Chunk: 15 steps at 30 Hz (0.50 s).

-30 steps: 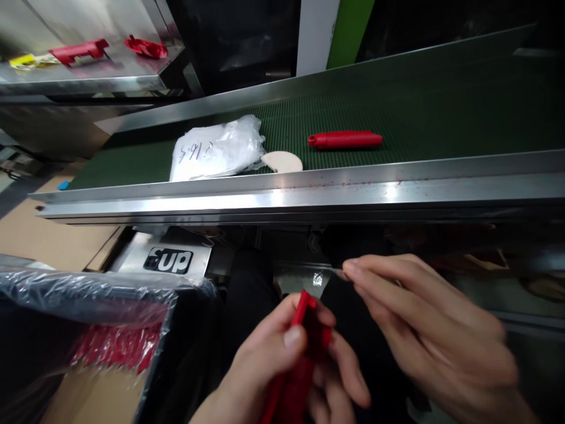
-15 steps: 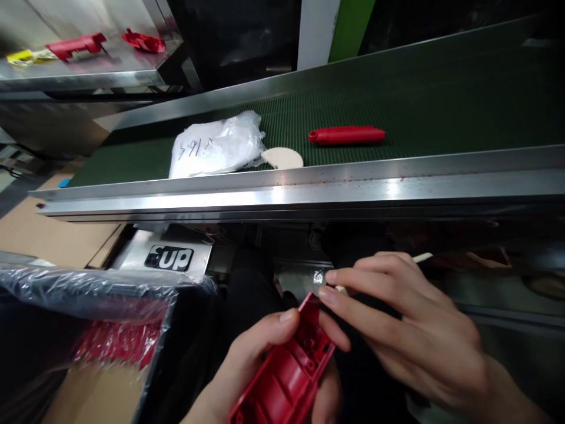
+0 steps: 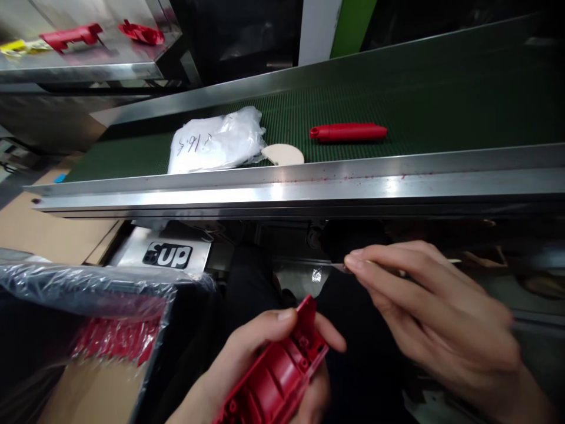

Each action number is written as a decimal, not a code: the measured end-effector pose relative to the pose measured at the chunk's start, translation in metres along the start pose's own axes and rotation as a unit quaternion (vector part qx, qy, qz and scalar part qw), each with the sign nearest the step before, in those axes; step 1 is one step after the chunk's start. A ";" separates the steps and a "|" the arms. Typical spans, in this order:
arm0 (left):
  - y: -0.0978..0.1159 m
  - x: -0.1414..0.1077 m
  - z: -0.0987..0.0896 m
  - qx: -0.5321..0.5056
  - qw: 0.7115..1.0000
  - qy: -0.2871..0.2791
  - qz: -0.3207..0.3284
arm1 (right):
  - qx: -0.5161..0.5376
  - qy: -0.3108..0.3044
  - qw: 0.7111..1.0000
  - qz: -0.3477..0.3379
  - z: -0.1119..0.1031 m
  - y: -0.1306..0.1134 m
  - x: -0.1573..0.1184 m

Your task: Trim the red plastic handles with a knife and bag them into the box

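My left hand [image 3: 247,347] is wrapped round a hollow red plastic part [image 3: 278,377], whose open, ribbed inside faces up. To its upper right, apart from the part, my right hand [image 3: 432,312] pinches a thin tool [image 3: 342,267] between thumb and fingers. The tool's thin tip points left, and its pale rear end sticks out behind the fingers. On the green conveyor lies a long red part [image 3: 348,132], with a cream-coloured disc-like piece [image 3: 285,154] and a white plastic bag with handwriting [image 3: 214,141] to its left.
The conveyor's metal edge [image 3: 247,191] runs across the view. At lower left stands a plastic-lined box [image 3: 172,318] with several red parts inside. A phone [image 3: 168,255] lies below the conveyor. Red and yellow parts rest on a metal table [image 3: 119,72] at upper left.
My right hand with the tool has moved right and slightly up, away from the red part. My left hand still holds the part, shifted slightly to the left.
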<state>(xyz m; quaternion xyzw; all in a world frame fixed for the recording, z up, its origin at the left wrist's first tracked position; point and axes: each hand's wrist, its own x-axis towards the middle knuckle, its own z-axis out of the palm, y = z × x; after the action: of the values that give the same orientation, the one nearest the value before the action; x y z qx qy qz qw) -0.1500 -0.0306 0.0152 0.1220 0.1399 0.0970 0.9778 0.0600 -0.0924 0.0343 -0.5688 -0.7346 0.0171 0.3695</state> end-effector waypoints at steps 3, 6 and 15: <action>0.001 0.001 0.000 -0.044 0.999 -0.017 -0.003 | 0.028 0.007 1.000 0.005 0.003 -0.002 -0.002; 0.002 0.000 0.000 -0.062 0.998 -0.027 -0.011 | 0.033 0.004 0.999 0.010 0.004 -0.005 -0.001; 0.023 0.017 0.013 0.009 0.958 0.220 0.186 | 0.073 -0.026 0.997 0.017 0.016 -0.053 -0.010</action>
<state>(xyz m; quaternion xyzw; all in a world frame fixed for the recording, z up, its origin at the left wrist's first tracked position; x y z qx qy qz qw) -0.1333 -0.0076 0.0294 0.1308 0.3269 0.3003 0.8865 0.0084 -0.1135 0.0408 -0.5517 -0.7312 0.0922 0.3905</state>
